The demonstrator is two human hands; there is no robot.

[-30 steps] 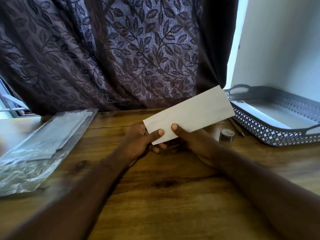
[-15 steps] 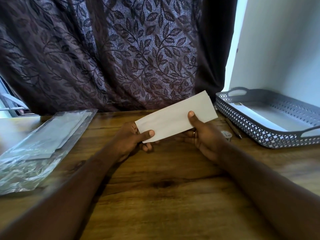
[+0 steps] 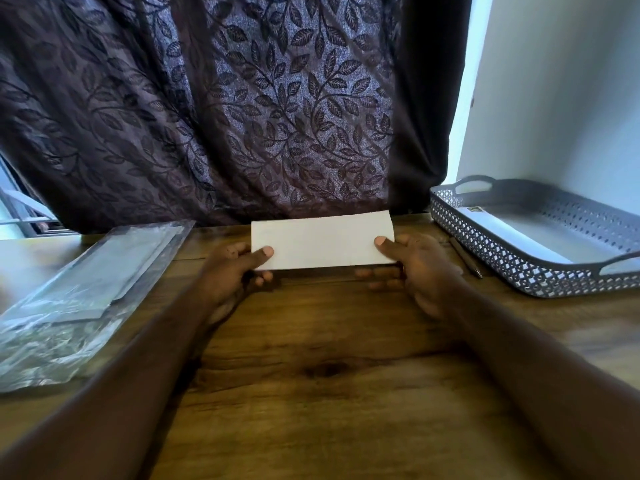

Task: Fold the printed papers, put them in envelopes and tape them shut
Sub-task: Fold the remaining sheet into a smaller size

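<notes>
A white folded paper or envelope [image 3: 322,242] is held level above the wooden table [image 3: 329,375], near its far edge. I cannot tell which of the two it is. My left hand [image 3: 232,271] grips its left end, thumb on top and fingers under. At the right end, my right hand [image 3: 420,268] pinches it the same way. A clear plastic pack of white envelopes [image 3: 86,289] lies on the table at the left. The tape roll is hidden behind my right hand.
A grey perforated basket [image 3: 519,271] with white paper inside stands at the right, against the wall. A pen [image 3: 465,258] lies between it and my right hand. A dark leaf-patterned curtain [image 3: 242,116] hangs directly behind the table.
The white piece has turned from tilted up at the right to level. My right hand slid from its middle to its right end. The tape roll is now covered.
</notes>
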